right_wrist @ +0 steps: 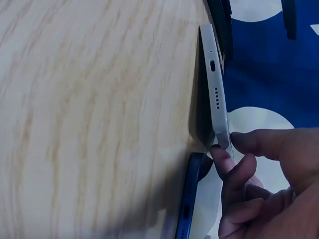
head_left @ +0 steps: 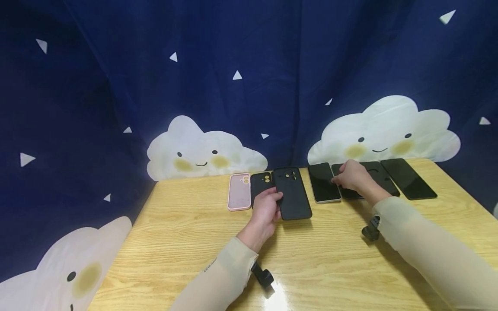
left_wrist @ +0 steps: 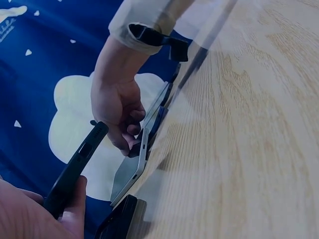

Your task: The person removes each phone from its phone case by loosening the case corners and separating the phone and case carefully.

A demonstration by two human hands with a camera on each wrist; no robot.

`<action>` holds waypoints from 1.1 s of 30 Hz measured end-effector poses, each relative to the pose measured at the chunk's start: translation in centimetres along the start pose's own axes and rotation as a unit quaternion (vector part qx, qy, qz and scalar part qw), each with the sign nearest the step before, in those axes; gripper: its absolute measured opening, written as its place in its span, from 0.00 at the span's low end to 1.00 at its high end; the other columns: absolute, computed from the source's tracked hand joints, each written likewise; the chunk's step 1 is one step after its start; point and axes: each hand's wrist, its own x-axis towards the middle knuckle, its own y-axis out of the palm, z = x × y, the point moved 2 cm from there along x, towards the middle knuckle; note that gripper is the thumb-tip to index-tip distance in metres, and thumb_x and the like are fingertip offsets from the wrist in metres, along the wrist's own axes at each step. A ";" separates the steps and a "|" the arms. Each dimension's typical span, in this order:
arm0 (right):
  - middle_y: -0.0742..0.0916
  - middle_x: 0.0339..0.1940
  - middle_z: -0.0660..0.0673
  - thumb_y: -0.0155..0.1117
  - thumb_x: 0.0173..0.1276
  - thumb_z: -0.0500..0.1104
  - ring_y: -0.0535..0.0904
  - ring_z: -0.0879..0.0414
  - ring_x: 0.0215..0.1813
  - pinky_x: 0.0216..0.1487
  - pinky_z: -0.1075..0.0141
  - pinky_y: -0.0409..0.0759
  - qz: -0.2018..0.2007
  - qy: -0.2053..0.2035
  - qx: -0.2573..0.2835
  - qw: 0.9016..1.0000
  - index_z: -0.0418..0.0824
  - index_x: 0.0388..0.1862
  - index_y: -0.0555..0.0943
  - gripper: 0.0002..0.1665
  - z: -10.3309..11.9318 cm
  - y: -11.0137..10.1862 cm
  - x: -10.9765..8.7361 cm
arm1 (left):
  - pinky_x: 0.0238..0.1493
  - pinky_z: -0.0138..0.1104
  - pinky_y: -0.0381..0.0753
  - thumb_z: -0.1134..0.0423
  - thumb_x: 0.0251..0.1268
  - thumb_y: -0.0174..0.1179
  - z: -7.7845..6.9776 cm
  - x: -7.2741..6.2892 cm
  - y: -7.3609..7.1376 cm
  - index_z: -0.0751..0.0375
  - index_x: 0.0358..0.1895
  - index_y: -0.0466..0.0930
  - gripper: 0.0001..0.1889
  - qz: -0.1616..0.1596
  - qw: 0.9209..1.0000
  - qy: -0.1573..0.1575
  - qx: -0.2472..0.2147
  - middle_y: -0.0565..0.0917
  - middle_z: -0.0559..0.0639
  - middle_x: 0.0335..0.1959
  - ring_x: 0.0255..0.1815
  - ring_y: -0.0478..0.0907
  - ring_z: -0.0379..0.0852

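Observation:
My left hand (head_left: 266, 209) grips a large black phone case (head_left: 294, 199) by its left edge, held a little above the table; in the left wrist view the case (left_wrist: 75, 167) is seen edge-on. With thumb and finger, my right hand (head_left: 353, 176) pinches the right edge of a silver-edged phone (head_left: 323, 183). Seen from the right wrist, that phone (right_wrist: 216, 84) is tilted slightly off the wood, with the thumb on its screen side and a fingertip under its corner. A dark phone (head_left: 379, 177) lies partly behind the right hand.
Left of the held case lie a smaller black phone case (head_left: 260, 182) and a pink phone case (head_left: 239, 198). Another black phone (head_left: 410, 179) rests at the far right. A blue curtain (head_left: 249, 103) hangs along the back edge of the wooden table (head_left: 186, 242).

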 end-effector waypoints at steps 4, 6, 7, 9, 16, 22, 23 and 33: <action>0.89 0.23 0.42 0.72 0.64 0.43 0.78 0.52 0.26 0.32 0.61 0.72 0.001 0.006 -0.003 1.000 0.37 0.24 0.79 0.15 0.1 0.0 0.0 | 0.20 0.24 0.64 0.69 0.70 0.58 -0.2 -0.1 0.1 0.68 0.60 0.78 0.18 0.000 1.000 0.001 0.001 0.77 0.47 0.31 0.21 0.67 0.36; 0.88 0.22 0.43 0.72 0.64 0.43 0.79 0.52 0.25 0.30 0.61 0.72 0.001 0.009 -0.002 1.000 0.38 0.21 0.78 0.16 0.0 0.0 0.0 | 0.20 0.25 0.64 0.69 0.70 0.58 -0.2 -0.1 0.1 0.68 0.60 0.78 0.17 0.001 1.000 0.001 0.003 0.77 0.47 0.31 0.21 0.68 0.36; 0.88 0.21 0.43 0.72 0.64 0.43 0.80 0.51 0.25 0.30 0.61 0.72 0.000 0.011 -0.002 1.000 0.39 0.21 0.77 0.16 0.0 0.0 0.0 | 0.20 0.25 0.64 0.69 0.70 0.58 -0.2 -0.1 0.1 0.68 0.60 0.78 0.17 0.002 1.000 0.002 0.004 0.78 0.47 0.31 0.21 0.68 0.37; 0.87 0.20 0.45 0.72 0.64 0.43 0.82 0.50 0.25 0.29 0.61 0.71 -0.003 0.016 -0.004 1.000 0.40 0.20 0.76 0.17 0.0 0.0 0.0 | 0.21 0.25 0.65 0.69 0.70 0.58 -0.2 -0.1 0.2 0.68 0.60 0.79 0.17 0.002 1.000 -0.001 0.005 0.78 0.47 0.31 0.22 0.69 0.37; 0.88 0.18 0.47 0.67 0.68 0.43 0.86 0.49 0.30 0.42 0.52 0.78 -0.006 0.029 -0.003 1.000 0.27 0.39 0.80 0.17 0.0 0.1 -0.2 | 0.21 0.25 0.65 0.69 0.71 0.58 -0.1 0.1 0.2 0.67 0.59 0.79 0.16 0.005 1.000 0.000 0.004 0.78 0.48 0.33 0.22 0.69 0.38; 0.89 0.21 0.44 0.63 0.73 0.43 0.89 0.39 0.44 0.65 0.36 0.73 0.002 0.021 -0.006 1.000 0.15 0.64 0.70 0.35 0.2 -0.1 -0.5 | 0.21 0.26 0.65 0.69 0.70 0.58 -0.1 0.0 0.2 0.68 0.60 0.79 0.17 0.006 1.000 0.003 0.001 0.78 0.48 0.33 0.22 0.70 0.37; 0.90 0.21 0.43 0.63 0.73 0.43 0.88 0.39 0.45 0.65 0.36 0.73 0.001 0.019 -0.008 1.000 0.15 0.63 0.71 0.34 0.2 -0.1 -0.5 | 0.21 0.25 0.66 0.69 0.70 0.58 -0.1 0.0 0.2 0.68 0.60 0.79 0.17 0.006 1.000 0.002 0.001 0.79 0.48 0.33 0.22 0.70 0.37; 0.89 0.32 0.37 0.63 0.75 0.48 0.88 0.50 0.33 0.59 0.37 0.75 -0.011 0.012 0.015 1.000 0.24 0.63 0.67 0.32 1.0 -0.3 -1.5 | 0.22 0.25 0.67 0.69 0.70 0.58 -0.2 -0.1 0.0 0.68 0.61 0.79 0.19 0.003 1.000 0.003 -0.002 0.80 0.49 0.35 0.23 0.72 0.37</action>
